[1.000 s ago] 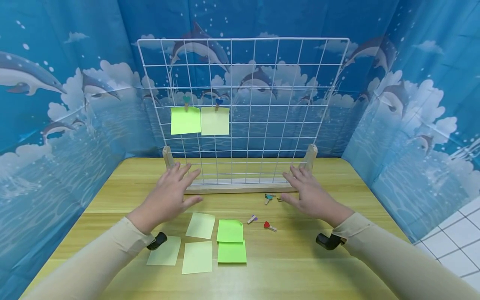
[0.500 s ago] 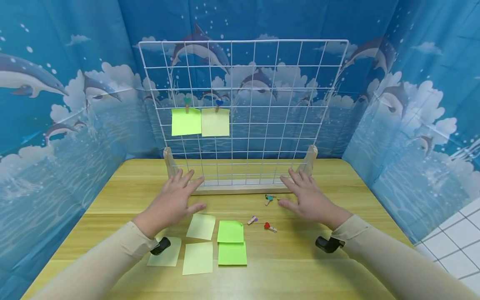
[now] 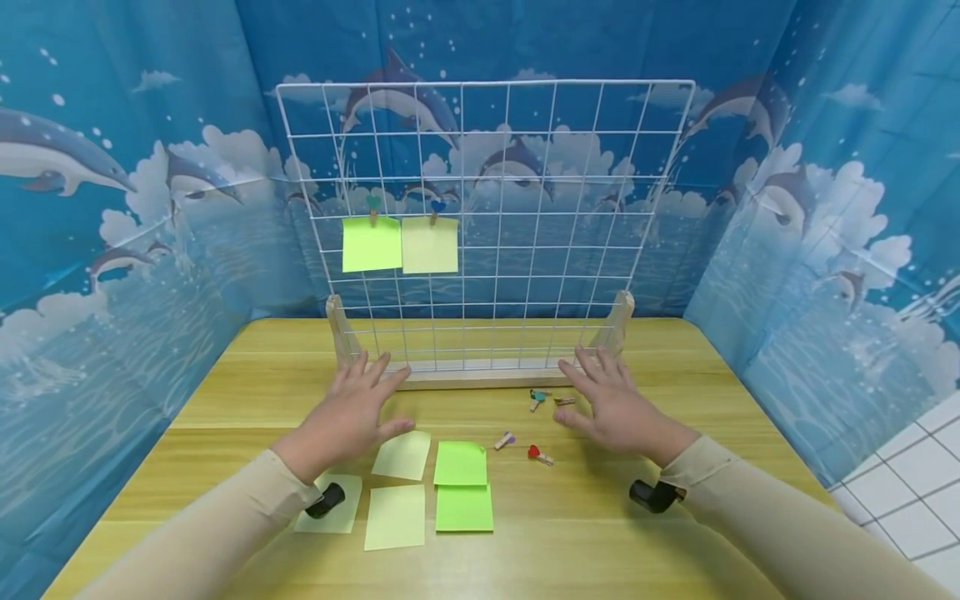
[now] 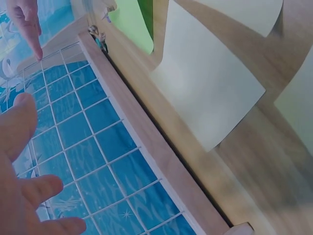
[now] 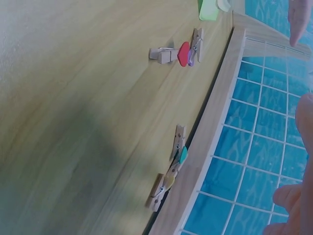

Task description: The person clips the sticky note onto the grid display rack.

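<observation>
My left hand [image 3: 345,421], fingers spread and holding nothing, is over the table near three pale yellow sticky notes [image 3: 395,518]. Two bright green sticky notes [image 3: 464,508], one overlapping the other, lie to its right. My right hand [image 3: 622,417] is likewise spread, its thumb close to a yellow-topped mini clothespin [image 3: 564,401]. Beside that is a teal one [image 3: 537,397]. Nearer me lie a purple-heart clothespin [image 3: 506,440] and a red-heart clothespin [image 3: 540,455]. On the white wire grid [image 3: 510,211], heart clothespins hold a green note [image 3: 372,246] and a pale yellow note [image 3: 430,247].
The grid stands upright on a wooden base [image 3: 480,379] across the back of the wooden table [image 3: 570,533]. A blue dolphin-print curtain [image 3: 150,275] surrounds the table on the back and sides. White tiles [image 3: 918,475] show at the right.
Both hands have drawn back slightly toward me, the left also shifting a little right. The yellow-topped clothespin by the right thumb shows more fully. Notes and clothespins stay in place.
</observation>
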Motion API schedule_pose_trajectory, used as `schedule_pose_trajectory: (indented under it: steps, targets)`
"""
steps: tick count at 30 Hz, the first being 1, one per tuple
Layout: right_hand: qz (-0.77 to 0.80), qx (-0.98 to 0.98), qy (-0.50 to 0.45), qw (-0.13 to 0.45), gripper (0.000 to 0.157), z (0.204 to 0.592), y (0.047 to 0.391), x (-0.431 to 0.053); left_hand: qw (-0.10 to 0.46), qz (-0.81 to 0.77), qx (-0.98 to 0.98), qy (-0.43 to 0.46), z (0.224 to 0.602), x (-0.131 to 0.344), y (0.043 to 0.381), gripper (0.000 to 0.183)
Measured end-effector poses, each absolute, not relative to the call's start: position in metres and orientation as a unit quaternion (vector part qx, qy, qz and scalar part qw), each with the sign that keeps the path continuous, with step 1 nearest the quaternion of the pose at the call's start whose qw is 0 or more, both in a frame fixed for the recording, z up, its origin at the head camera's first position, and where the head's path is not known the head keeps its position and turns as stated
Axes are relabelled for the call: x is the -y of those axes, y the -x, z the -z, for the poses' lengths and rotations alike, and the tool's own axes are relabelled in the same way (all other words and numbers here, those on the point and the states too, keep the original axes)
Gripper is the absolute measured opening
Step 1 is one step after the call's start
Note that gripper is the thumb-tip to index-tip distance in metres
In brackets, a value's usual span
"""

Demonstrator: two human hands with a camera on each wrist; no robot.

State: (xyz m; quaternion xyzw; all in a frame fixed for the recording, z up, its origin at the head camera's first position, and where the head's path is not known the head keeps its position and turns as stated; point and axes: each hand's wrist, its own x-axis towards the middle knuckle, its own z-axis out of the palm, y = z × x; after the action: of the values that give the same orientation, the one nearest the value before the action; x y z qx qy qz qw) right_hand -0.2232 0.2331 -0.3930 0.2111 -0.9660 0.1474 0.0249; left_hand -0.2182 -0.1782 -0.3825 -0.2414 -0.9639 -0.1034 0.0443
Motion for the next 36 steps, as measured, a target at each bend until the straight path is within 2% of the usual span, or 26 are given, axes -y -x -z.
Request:
schedule_pose_trajectory:
  steps: [36]
  targets:
    - [-0.127, 0.968, -0.215, 0.023, 0.081, 0.414, 0.222, -0.227, -0.015, 0.115, 0.966, 0.232, 0.402, 0.176, 0.214, 0.079]
